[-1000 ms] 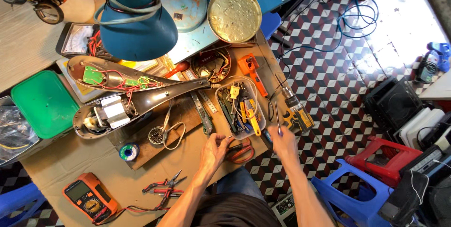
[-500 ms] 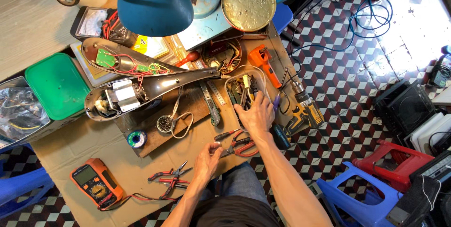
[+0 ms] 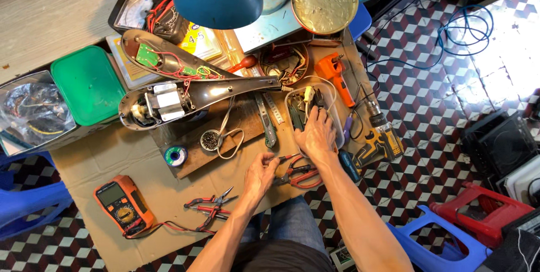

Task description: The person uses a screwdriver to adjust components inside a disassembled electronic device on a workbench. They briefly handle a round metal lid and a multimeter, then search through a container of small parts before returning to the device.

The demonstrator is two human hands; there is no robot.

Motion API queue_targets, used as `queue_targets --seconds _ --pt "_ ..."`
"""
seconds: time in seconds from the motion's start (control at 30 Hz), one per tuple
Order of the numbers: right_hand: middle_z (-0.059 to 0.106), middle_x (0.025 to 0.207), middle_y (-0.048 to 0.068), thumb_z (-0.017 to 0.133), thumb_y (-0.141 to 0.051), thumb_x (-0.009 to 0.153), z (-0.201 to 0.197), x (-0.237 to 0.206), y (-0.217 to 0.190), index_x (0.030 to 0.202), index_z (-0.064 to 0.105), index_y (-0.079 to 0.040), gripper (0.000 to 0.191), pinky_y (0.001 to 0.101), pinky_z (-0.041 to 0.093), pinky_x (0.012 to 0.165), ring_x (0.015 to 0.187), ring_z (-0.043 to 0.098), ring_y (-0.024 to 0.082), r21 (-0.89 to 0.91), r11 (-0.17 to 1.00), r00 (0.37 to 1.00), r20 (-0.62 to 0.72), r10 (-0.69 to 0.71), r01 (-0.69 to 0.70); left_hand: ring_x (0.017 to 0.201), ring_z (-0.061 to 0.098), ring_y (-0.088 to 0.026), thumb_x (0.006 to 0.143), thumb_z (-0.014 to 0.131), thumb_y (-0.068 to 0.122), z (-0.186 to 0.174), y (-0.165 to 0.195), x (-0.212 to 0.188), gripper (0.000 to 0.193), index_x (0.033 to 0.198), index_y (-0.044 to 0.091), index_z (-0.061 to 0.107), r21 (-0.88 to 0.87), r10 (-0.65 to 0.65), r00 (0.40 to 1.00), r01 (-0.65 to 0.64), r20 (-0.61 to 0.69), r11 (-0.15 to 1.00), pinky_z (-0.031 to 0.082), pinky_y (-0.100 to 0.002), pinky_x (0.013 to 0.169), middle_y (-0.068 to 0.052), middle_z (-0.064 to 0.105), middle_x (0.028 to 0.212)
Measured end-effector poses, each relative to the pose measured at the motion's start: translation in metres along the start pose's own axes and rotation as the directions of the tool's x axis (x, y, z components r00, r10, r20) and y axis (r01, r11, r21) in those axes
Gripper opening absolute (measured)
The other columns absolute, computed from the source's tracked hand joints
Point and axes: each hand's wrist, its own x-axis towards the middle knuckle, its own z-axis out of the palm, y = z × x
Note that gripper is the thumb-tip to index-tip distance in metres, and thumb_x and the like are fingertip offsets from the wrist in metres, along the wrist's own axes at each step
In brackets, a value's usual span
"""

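Right hand (image 3: pixel 316 135): arm extended forward, fingers spread flat inside the clear tool tray (image 3: pixel 335 115), gripping nothing visible. Left hand (image 3: pixel 260 173): fingers curled, pinching the red-handled pliers (image 3: pixel 298 173) on the worktop (image 3: pixel 169 216).

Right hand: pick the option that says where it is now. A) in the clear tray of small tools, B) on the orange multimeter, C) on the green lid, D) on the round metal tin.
A: the right hand reaches into the clear tray of small tools near the table's right side, fingers down among the tools, far from the orange multimeter, the green lid and the round metal tin.
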Motion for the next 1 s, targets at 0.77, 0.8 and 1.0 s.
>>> queue_targets --seconds 0.77,0.8,1.0 --pt "0.053 0.126 0.033 0.075 -0.025 0.081 -0.020 0.005 -0.023 0.129 0.042 -0.001 0.063 0.0659 0.048 0.088 0.111 0.058 0.053 -0.003 0.999 0.998 -0.054 0.034 -0.034 0.098 0.069 -0.023 0.106 0.063 0.016 -0.178 0.220 -0.065 0.033 0.134 -0.002 0.065 0.344 0.775 0.371 -0.738 -0.512 0.581 0.055 -0.038 0.086 -0.017 0.073 0.115" --pt "0.053 0.127 0.034 0.075 -0.023 0.081 -0.021 0.004 -0.026 0.132 0.041 -0.001 0.065 0.0651 0.049 0.087 0.111 0.059 0.054 -0.004 0.999 0.998 -0.033 0.051 -0.051 0.113 0.068 -0.023 0.109 0.065 0.018 -0.192 0.249 -0.055 0.035 0.138 -0.002 0.061 0.374 0.810 0.317 -0.763 -0.493 0.527 0.056 -0.038 0.097 -0.018 0.071 0.126" --pt "0.052 0.129 0.041 0.072 -0.017 0.084 -0.019 0.013 -0.014 0.152 0.030 -0.007 0.081 0.0629 0.047 0.097 0.113 0.061 0.055 -0.003 0.991 0.968 0.211 0.135 -0.137 0.113 0.072 -0.019 0.110 0.064 0.017 -0.176 0.235 -0.053 0.032 0.137 0.002 0.057 0.207 0.796 0.451 -0.803 -0.404 0.560 0.060 -0.034 0.100 -0.015 0.073 0.126"
